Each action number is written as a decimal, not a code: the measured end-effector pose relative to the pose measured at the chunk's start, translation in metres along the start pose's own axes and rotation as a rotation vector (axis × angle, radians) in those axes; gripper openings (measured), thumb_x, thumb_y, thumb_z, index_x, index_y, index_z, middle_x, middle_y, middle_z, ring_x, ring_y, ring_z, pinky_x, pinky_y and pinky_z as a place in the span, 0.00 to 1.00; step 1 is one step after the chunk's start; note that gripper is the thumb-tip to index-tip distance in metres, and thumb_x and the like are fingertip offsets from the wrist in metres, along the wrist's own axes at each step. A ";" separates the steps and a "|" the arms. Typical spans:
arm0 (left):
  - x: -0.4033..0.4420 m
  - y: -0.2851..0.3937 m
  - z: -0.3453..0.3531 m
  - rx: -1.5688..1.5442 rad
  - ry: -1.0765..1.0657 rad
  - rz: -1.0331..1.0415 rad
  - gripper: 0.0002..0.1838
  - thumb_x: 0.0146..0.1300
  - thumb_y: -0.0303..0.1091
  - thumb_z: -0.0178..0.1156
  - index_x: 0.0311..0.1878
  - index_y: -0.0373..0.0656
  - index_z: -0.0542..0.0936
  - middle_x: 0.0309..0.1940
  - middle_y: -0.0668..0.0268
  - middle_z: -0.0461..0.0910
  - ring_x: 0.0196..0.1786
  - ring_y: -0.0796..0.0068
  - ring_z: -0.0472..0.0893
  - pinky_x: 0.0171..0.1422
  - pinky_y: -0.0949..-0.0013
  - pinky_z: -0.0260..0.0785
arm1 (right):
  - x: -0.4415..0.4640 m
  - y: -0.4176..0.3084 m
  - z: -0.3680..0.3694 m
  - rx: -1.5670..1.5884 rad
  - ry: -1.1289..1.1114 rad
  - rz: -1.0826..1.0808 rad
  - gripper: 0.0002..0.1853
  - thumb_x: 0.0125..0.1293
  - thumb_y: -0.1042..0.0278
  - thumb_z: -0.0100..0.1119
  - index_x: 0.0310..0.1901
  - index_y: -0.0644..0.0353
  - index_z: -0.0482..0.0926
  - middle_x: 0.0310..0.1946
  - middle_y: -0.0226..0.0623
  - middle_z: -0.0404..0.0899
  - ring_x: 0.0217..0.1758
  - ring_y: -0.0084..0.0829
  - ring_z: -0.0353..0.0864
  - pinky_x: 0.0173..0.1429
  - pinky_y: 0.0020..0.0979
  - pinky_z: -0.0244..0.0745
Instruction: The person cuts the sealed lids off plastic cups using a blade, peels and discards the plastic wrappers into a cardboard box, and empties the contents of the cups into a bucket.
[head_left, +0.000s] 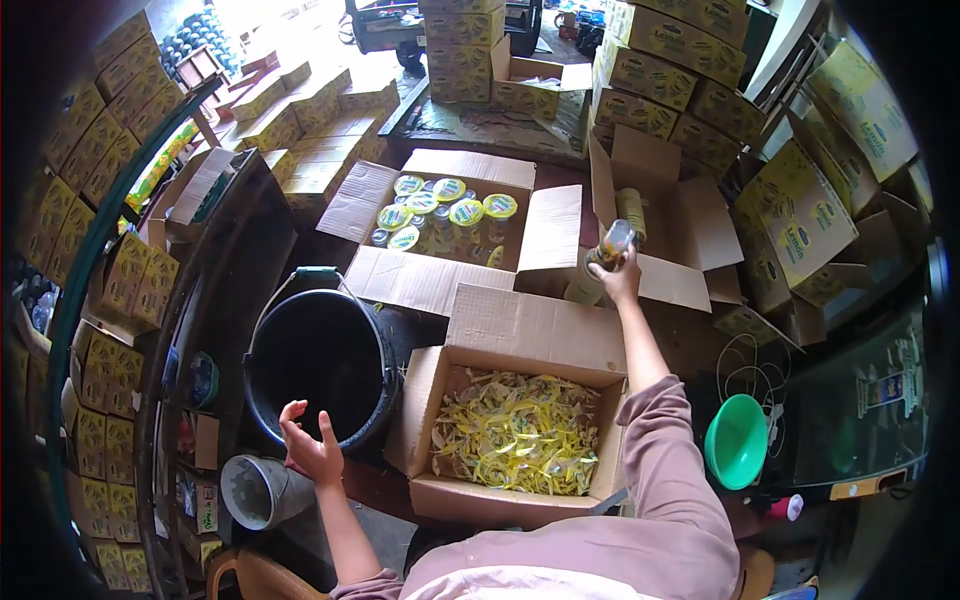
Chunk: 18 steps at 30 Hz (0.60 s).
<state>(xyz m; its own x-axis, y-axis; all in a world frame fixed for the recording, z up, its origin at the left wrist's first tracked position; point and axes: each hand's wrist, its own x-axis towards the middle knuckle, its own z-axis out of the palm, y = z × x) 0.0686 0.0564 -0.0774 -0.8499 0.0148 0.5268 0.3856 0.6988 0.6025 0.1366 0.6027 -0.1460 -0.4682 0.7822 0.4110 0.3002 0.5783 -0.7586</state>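
My left hand (313, 448) is raised with its fingers apart, empty, over the near rim of a large black bucket (392, 350). My right hand (622, 277) is wrapped round a clear container (618, 238) at the left side of an open carton (690, 215). A pale cylinder (584, 290) is just below that hand, and a yellowish stack (631, 215) stands inside the carton. Left of it, another open carton (400, 270) holds several cups with yellow-green lids (466, 212). In front of me, a carton (530, 325) holds a heap of yellow strips (515, 435).
A grey pail (262, 492) stands at the lower left, a green bowl (737, 441) at the right. Stacked yellow cartons (650, 70) rise behind, with more along both sides. A dark shelf (225, 270) runs down the left. A vehicle (385, 28) is at the back.
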 end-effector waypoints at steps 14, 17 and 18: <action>0.001 0.002 -0.001 0.030 -0.021 -0.024 0.19 0.55 0.41 0.57 0.46 0.40 0.68 0.41 0.61 0.74 0.46 0.63 0.73 0.50 0.63 0.62 | -0.004 0.028 0.015 -0.118 0.026 -0.053 0.46 0.33 0.63 0.75 0.58 0.65 0.61 0.39 0.47 0.79 0.43 0.42 0.80 0.49 0.36 0.74; 0.002 0.005 0.000 0.016 -0.006 -0.025 0.19 0.54 0.39 0.58 0.46 0.40 0.68 0.40 0.61 0.74 0.45 0.63 0.74 0.52 0.63 0.63 | -0.010 0.031 0.015 -0.060 0.047 -0.076 0.44 0.33 0.64 0.75 0.56 0.64 0.65 0.39 0.46 0.79 0.43 0.40 0.80 0.49 0.34 0.75; 0.002 0.004 -0.001 0.016 -0.005 -0.023 0.19 0.54 0.39 0.58 0.46 0.40 0.68 0.40 0.61 0.74 0.45 0.63 0.74 0.52 0.63 0.63 | -0.011 0.028 0.014 -0.066 0.038 -0.064 0.44 0.33 0.64 0.76 0.55 0.63 0.65 0.39 0.46 0.80 0.43 0.40 0.80 0.49 0.34 0.75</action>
<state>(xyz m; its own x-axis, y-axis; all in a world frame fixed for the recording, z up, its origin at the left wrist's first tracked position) 0.0693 0.0591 -0.0736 -0.8605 0.0022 0.5094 0.3598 0.7106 0.6047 0.1385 0.6068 -0.1795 -0.4569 0.7506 0.4773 0.3252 0.6404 -0.6958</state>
